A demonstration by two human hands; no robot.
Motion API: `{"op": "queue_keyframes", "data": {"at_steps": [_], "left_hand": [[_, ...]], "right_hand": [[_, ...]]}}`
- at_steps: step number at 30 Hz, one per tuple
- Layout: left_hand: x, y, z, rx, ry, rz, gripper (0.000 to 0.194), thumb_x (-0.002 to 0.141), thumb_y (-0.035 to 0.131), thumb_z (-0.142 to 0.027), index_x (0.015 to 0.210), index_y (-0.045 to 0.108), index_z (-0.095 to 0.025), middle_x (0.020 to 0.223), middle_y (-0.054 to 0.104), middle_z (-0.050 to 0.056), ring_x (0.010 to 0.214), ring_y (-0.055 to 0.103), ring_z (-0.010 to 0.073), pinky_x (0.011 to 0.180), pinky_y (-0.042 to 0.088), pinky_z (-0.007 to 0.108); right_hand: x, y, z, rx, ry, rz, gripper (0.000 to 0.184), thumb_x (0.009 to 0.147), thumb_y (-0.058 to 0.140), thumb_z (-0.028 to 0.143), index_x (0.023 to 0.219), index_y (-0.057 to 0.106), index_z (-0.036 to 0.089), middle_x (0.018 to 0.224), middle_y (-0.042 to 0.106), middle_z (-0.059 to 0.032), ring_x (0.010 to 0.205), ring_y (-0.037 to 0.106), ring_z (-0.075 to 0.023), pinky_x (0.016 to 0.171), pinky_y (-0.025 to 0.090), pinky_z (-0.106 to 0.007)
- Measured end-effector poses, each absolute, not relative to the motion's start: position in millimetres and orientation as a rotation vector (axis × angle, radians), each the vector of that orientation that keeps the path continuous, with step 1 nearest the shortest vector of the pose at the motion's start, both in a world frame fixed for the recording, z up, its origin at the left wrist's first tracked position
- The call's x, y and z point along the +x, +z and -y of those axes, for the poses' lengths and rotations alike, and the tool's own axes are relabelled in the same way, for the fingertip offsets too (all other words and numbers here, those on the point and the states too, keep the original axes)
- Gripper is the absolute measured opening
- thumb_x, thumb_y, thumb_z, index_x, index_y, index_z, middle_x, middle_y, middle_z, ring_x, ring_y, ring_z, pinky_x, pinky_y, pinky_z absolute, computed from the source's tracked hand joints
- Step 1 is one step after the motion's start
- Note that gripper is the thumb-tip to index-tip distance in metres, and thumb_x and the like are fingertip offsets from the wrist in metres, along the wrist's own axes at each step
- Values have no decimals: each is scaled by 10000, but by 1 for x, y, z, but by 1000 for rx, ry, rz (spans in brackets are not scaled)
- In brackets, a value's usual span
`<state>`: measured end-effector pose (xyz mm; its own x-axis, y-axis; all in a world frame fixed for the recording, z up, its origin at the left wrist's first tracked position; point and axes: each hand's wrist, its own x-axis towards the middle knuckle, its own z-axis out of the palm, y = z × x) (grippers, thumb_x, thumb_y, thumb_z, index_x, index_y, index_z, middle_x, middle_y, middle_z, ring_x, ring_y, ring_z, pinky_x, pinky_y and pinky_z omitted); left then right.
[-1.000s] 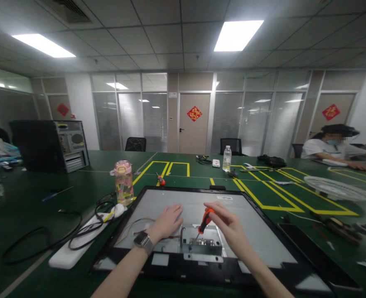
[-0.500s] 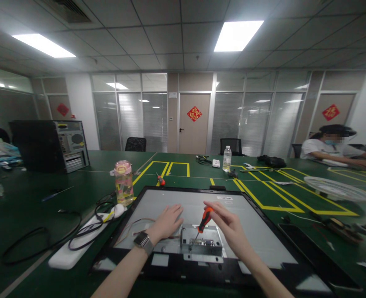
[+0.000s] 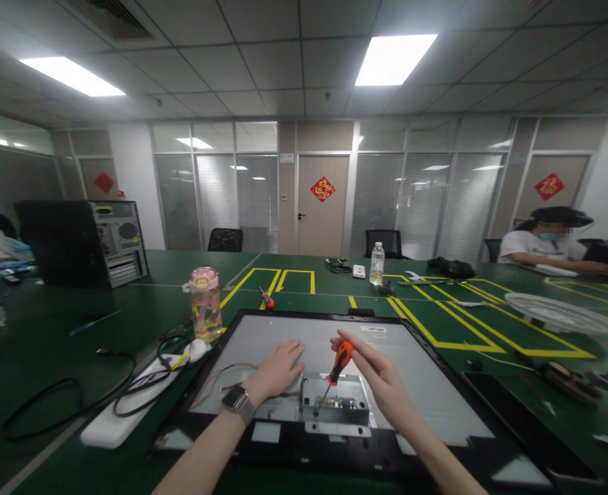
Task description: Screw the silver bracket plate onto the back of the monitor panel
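Observation:
A large flat display panel (image 3: 422,371), grey with a black frame, lies on the table before me. My left hand (image 3: 277,369), a watch on its wrist, rests flat on the panel with fingers stretched out, just left of a silver metal bracket (image 3: 358,414). In my right hand (image 3: 379,375) is an orange and black screwdriver (image 3: 342,359), its handle between thumb and fairly straight fingers. The shaft tilts down to the left, with its tip at the bracket's left part. Whether a screw sits under the tip is too small to tell. Thin wires (image 3: 221,371) run left of the bracket.
Left of the panel are a white power strip (image 3: 123,412), black cables (image 3: 51,433) and a pink bottle (image 3: 205,302). A black computer case (image 3: 71,240) stands behind. To the right lies a dark bar (image 3: 525,423). Another person (image 3: 536,247) sits at the far right.
My right fingers have shifted slightly left and up around the screwdriver handle, which has turned a little. My left hand stays put. At the far right, the other person's hands have moved.

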<state>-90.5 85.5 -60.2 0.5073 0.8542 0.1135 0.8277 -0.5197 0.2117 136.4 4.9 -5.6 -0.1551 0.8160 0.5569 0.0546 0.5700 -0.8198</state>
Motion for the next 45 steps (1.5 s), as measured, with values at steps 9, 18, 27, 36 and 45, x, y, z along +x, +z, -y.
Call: {"op": "queue_keyframes", "data": {"at_steps": [9, 18, 27, 36, 45], "left_hand": [[-92, -64, -87, 2624, 324, -1452, 483, 923, 329, -331, 1377, 388, -175, 1468, 328, 100, 1358, 276, 224, 1111, 174, 449], [-91, -60, -85, 2613, 305, -1454, 489, 919, 336, -323, 1377, 387, -160, 1469, 323, 108, 1361, 268, 232, 1110, 176, 460], [-91, -62, -87, 2608, 315, -1457, 494, 917, 341, -324, 1380, 383, -157, 1472, 317, 105, 1361, 267, 231, 1113, 168, 458], [-92, -65, -88, 2613, 310, -1453, 501, 920, 330, -338, 1390, 366, -168, 1475, 314, 98, 1366, 255, 220, 1115, 158, 444], [-91, -64, -87, 2610, 313, -1456, 497, 919, 331, -340, 1386, 373, -175, 1477, 312, 94, 1363, 262, 222, 1115, 160, 440]], "right_hand": [[135, -5, -5, -741, 673, 1599, 300, 830, 593, 436, 1002, 719, 225, 888, 715, -67, 864, 660, -237, 820, 529, -377], [134, -8, -5, -749, 725, 1569, 290, 810, 625, 431, 996, 718, 229, 977, 719, -84, 919, 663, -252, 826, 529, -382], [134, -11, -6, -743, 852, 1551, 330, 828, 598, 440, 1069, 682, 233, 1042, 702, -105, 986, 644, -276, 905, 478, -449], [136, -10, -8, -647, 1013, 1552, 249, 844, 595, 387, 1005, 690, 222, 922, 676, -72, 880, 643, -237, 828, 498, -398], [134, -12, -8, -556, 1030, 1531, 182, 810, 642, 388, 837, 705, 219, 842, 640, -45, 798, 628, -204, 739, 505, -333]]}}
